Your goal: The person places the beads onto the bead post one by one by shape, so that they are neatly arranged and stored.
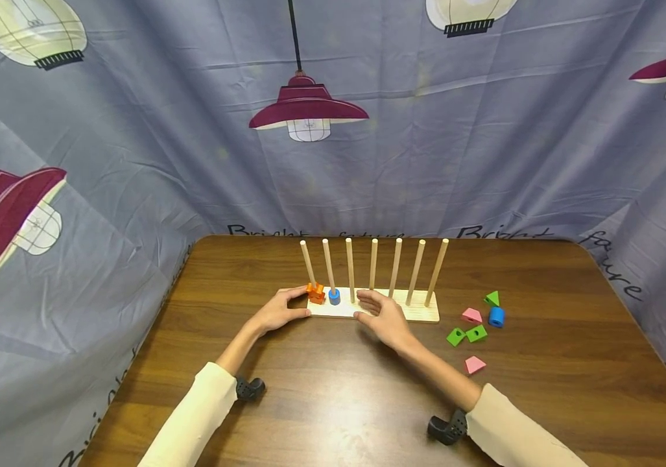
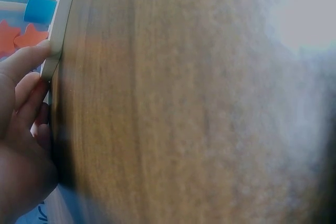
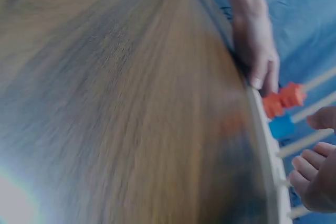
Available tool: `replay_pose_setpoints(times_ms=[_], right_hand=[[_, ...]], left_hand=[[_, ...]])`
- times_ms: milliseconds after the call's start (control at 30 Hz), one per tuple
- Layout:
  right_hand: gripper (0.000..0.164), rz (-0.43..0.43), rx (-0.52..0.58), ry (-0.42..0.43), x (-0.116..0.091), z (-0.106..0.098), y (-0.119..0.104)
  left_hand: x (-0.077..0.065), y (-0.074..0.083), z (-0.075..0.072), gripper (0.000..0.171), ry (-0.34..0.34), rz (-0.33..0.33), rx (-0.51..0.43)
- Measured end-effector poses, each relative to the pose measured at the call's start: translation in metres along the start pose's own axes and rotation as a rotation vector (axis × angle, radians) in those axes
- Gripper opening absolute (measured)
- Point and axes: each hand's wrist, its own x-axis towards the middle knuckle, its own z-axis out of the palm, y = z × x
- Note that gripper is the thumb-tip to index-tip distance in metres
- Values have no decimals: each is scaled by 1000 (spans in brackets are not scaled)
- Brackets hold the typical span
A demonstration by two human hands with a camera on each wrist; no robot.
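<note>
A pale wooden peg board (image 1: 333, 311) with a row of several upright pegs lies on the table. Orange star-shaped blocks (image 1: 316, 294) sit on its leftmost peg, and a blue cylinder block (image 1: 334, 297) on the second. My left hand (image 1: 277, 311) grips the board's left end, the thumb (image 2: 31, 56) against the front edge beside the orange stars. Over the board's middle is my right hand (image 1: 388, 321), thumb and fingers apart, holding nothing. Part of this hand (image 3: 320, 177) shows near the pegs in the right wrist view; whether it touches one I cannot tell.
Right of the board lie loose blocks: green ones (image 1: 476, 333), a green triangle (image 1: 493, 298), pink ones (image 1: 475, 364) and a blue cylinder (image 1: 497, 317). The brown wooden table (image 1: 333, 402) meets a patterned grey-blue curtain (image 1: 426, 162) at its back edge.
</note>
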Motion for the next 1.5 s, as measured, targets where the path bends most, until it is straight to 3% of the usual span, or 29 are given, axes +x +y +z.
replay_pose_setpoints(times_ms=[167,400,633,767,933,1100,1500], right_hand=[[35,-81,-64,21,-14,-39,-6],[22,-127,-264,164,-41,-103,-4],[22,-20,-471,348,-81,-173,23],[30,94,-565,365,-99,-199,40],[45,212,-610,352,-105,-210,54],[52,275,-623,337,-101,-213,60],[55,317,-652,275,-84,-218,61]], left_hand=[[1,1,-1,67,-6,-6,-4],[0,0,-1,67,-6,-4,-6],[-1,0,0,66,-1,7,-7],[-1,-1,1,66,1,-6,3],[-1,-1,0,66,7,9,16],[-3,1,0,65,5,19,8],[0,-1,1,67,1,9,8]])
